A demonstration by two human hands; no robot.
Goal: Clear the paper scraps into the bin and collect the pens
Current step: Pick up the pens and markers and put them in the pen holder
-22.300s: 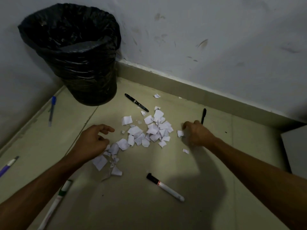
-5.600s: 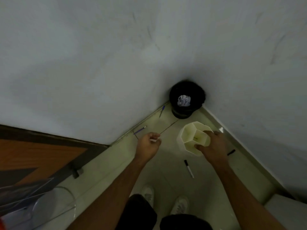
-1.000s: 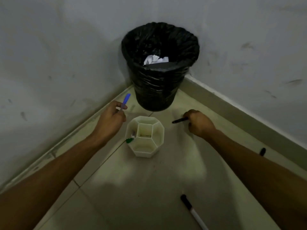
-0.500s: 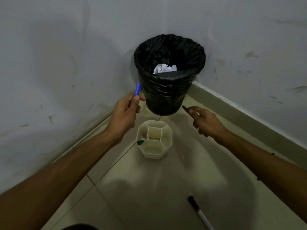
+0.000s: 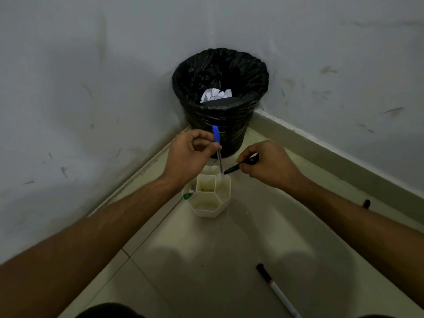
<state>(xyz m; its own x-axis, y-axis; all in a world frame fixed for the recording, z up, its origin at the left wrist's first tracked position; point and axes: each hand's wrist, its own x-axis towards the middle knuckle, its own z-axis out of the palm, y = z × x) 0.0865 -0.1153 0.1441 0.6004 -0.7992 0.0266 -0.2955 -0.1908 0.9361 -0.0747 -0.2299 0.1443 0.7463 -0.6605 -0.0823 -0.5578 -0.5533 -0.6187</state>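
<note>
A: Pens: where is each one?
B: A marker (image 5: 277, 290) lies nearest on the floor (image 5: 206, 260). The left hand (image 5: 188, 157) pinches a blue pen (image 5: 218, 152) upright, its tip in a rear cell of the holder (image 5: 210, 195).
A: And the right hand (image 5: 268, 166)?
B: Closed on a black pen (image 5: 241, 165), the tip slanting toward the holder rim. Another dark pen (image 5: 366, 203) lies by the right wall.
A: Scraps?
B: The scraps (image 5: 215, 94) sit inside the bin (image 5: 220, 125) in the corner.

Dim corner: scuffed grey walls (image 5: 91, 76) meet pale tiled floor (image 5: 206, 260).
</note>
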